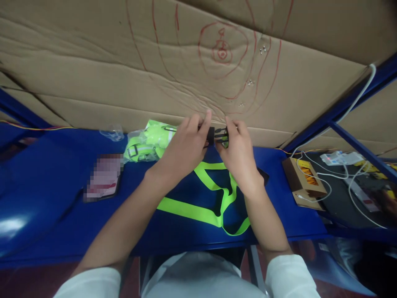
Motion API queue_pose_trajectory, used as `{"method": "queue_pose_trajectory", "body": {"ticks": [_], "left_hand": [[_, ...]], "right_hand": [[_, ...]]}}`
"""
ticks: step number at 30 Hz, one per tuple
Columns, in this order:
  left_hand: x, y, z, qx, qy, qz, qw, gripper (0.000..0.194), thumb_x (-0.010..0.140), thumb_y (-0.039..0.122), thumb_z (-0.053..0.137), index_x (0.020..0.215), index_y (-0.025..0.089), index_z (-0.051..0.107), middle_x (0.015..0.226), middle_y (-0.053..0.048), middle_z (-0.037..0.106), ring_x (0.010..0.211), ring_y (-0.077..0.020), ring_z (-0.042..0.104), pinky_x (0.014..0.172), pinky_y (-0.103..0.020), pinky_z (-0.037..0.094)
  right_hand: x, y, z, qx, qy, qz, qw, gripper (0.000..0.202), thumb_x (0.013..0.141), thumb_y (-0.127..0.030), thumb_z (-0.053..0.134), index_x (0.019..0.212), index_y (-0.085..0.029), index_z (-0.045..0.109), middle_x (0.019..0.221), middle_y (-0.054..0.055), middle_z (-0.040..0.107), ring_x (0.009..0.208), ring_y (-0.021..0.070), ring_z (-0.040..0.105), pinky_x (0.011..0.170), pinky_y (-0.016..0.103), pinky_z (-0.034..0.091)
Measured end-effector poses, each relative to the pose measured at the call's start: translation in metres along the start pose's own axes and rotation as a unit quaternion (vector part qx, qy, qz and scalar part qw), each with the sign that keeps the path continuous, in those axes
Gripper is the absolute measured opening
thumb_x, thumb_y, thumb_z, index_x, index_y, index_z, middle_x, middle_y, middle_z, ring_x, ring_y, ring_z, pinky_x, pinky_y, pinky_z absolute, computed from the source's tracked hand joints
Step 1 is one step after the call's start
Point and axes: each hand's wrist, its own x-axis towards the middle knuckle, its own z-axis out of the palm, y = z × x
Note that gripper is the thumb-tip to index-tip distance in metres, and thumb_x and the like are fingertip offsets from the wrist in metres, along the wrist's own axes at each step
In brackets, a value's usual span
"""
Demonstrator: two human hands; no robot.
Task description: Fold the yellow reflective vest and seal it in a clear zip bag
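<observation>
Cardboard backing [93,78], red rings drawn on it, stands behind a blue bench [49,165]. Bright green strap [189,210] lies looped on the bench below the wrists; its buckle is up between the two hands, near the foot of the cardboard. Left hand [190,142] is closed in a pinch around the black socket half [211,135]; right hand [238,148] is closed likewise on the pronged half [221,135], prongs toward the left. Both grips narrow, no slack showing.

Handling, in my judgement: keep the halves level and in one line, fingertips off the side prongs so they can flex freely; move straight along the buckle's length, without twisting. Webbing best kept flat and out of the mouth of the socket.

Hard to make out: whether the prong tips touch or enter the socket; fingers cover much of both halves. Strap runs out of sight under the right forearm. Dark item [263,176] by the right wrist, partly covered, unidentified. Phone [104,178] screen pixelated. Clear bag [136,149] holds more green webbing, partly behind the left hand.
</observation>
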Motion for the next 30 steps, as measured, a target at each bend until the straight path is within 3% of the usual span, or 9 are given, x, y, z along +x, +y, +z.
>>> {"method": "queue_pose_trajectory", "body": {"ticks": [6,10,15,19,24,27,30], "left_hand": [[0.002,0.016,0.011,0.005,0.001,-0.005,1.0,0.075,0.092,0.01,0.05,0.161,0.007,0.021,0.128,-0.021,0.051,0.122,-0.0361,0.049,0.105,-0.052,0.044],[0.004,0.012,0.017,-0.014,0.02,-0.001,1.0,0.073,0.093,0.01,0.045,0.162,0.008,0.019,0.127,-0.022,0.051,0.12,-0.0364,0.049,0.103,-0.054,0.044],[0.005,0.006,0.009,-0.054,0.045,0.009,0.997,0.088,0.088,0.01,0.051,0.165,0.017,0.01,0.127,-0.016,0.051,0.118,-0.0335,0.05,0.102,-0.051,0.045],[0.004,0.01,0.0,-0.054,0.06,-0.006,0.997,0.092,0.087,0.009,0.052,0.166,0.019,0.006,0.124,-0.015,0.051,0.116,-0.0331,0.051,0.102,-0.049,0.046],[0.002,0.013,-0.016,-0.097,0.068,-0.006,0.993,0.092,0.091,0.019,0.058,0.166,0.025,0.005,0.123,-0.012,0.052,0.116,-0.0327,0.053,0.103,-0.048,0.047],[-0.001,0.009,-0.026,-0.146,0.065,-0.007,0.987,0.093,0.092,0.029,0.064,0.166,0.025,0.008,0.121,-0.012,0.054,0.117,-0.0331,0.054,0.101,-0.049,0.05],[-0.003,0.001,-0.032,-0.281,0.002,0.037,0.959,0.103,0.088,0.041,0.073,0.167,0.025,0.008,0.127,-0.011,0.053,0.122,-0.0312,0.056,0.105,-0.047,0.05]], "right_hand": [[-0.006,-0.016,0.006,-0.016,-0.022,0.015,1.0,0.074,0.084,-0.006,0.048,0.156,-0.018,0.04,0.146,0.019,0.048,0.139,0.0372,0.046,0.115,0.059,0.043],[-0.005,-0.016,-0.001,0.012,-0.07,-0.043,0.997,0.08,0.087,-0.004,0.047,0.163,-0.017,0.027,0.154,0.019,0.043,0.148,0.0342,0.039,0.122,0.057,0.037],[0.002,0.002,-0.023,0.106,-0.18,-0.157,0.965,0.101,0.087,-0.028,0.071,0.166,-0.029,0.009,0.171,0.01,0.024,0.158,0.0323,0.023,0.127,0.058,0.029],[0.005,0.006,-0.033,0.145,-0.178,-0.172,0.958,0.106,0.086,-0.042,0.077,0.166,-0.032,0.009,0.174,0.007,0.013,0.161,0.0307,0.015,0.128,0.056,0.029],[0.007,0.012,-0.045,0.172,-0.169,-0.123,0.963,0.105,0.078,-0.052,0.084,0.163,-0.032,0.027,0.168,0.008,0.033,0.153,0.0355,0.035,0.121,0.058,0.038],[0.006,0.015,-0.051,0.215,-0.174,-0.114,0.954,0.079,0.08,-0.052,0.082,0.149,-0.027,0.049,0.149,0.009,0.058,0.136,0.0325,0.056,0.115,0.052,0.046],[0.004,0.016,-0.054,0.266,-0.143,-0.103,0.948,0.059,0.081,-0.049,0.081,0.132,-0.025,0.063,0.128,0.006,0.071,0.119,0.0293,0.066,0.109,0.048,0.051]]}}
